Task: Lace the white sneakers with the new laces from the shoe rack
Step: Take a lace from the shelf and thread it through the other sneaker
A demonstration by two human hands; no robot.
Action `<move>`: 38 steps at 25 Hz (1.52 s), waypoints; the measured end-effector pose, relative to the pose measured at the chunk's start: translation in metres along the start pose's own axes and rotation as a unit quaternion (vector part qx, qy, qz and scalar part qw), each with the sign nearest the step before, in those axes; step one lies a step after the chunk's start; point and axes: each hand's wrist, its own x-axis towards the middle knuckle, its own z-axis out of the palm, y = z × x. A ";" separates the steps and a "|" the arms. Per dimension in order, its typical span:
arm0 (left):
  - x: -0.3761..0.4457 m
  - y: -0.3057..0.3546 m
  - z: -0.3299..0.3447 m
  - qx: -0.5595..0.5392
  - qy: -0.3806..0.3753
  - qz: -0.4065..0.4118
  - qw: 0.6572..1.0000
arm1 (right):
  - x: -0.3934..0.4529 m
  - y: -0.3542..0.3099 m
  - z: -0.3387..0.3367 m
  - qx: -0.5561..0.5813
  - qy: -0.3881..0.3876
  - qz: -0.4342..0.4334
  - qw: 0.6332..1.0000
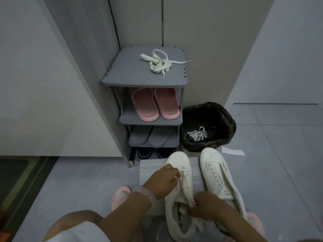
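Our left hand (164, 180) pinches the lace (181, 182) on the left sneaker (180, 198); our right hand (206, 206) grasps its tongue. The right sneaker (218, 179) lies unlaced beside it on the mat (150, 172).

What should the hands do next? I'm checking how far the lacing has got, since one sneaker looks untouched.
Probably pull the lace through the next eyelet up the left sneaker. The left hand pinches it near the lower eyelets while the right hand grips the tongue end. The right sneaker shows bare eyelets, and a spare lace waits on the rack top.
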 end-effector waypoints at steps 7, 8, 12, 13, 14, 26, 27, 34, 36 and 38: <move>-0.019 0.018 -0.021 -0.036 -0.036 0.006 0.999 | -0.049 -0.018 -0.075 0.227 0.129 -0.095 0.960; -0.015 0.026 -0.027 -0.050 -0.027 0.013 0.998 | -0.058 -0.025 -0.088 0.278 0.143 -0.106 0.944; -0.012 0.061 -0.044 -0.067 0.062 0.029 0.995 | -0.084 -0.049 -0.120 0.342 0.169 -0.137 0.914; -0.013 0.065 -0.050 -0.068 0.107 0.014 0.992 | -0.089 -0.053 -0.125 0.332 0.187 -0.140 0.914; -0.016 0.069 -0.057 -0.060 0.150 -0.001 0.987 | -0.094 -0.055 -0.129 0.307 0.215 -0.142 0.916; -0.030 0.125 -0.111 -0.358 0.056 -0.016 0.932 | -0.126 -0.075 -0.163 -0.007 0.469 -0.169 0.867; -0.030 0.129 -0.120 -0.368 0.073 -0.005 0.927 | -0.129 -0.073 -0.163 0.007 0.472 -0.168 0.865; -0.038 0.135 -0.169 -0.617 0.183 -0.193 0.740 | -0.128 -0.072 -0.086 0.054 0.487 -0.139 0.860; -0.046 0.142 -0.164 -0.674 0.135 -0.213 0.694 | -0.112 -0.083 -0.060 0.140 0.377 -0.166 0.900; -0.051 0.147 -0.159 -0.673 0.129 -0.212 0.697 | -0.095 -0.088 -0.048 0.202 0.349 -0.157 0.901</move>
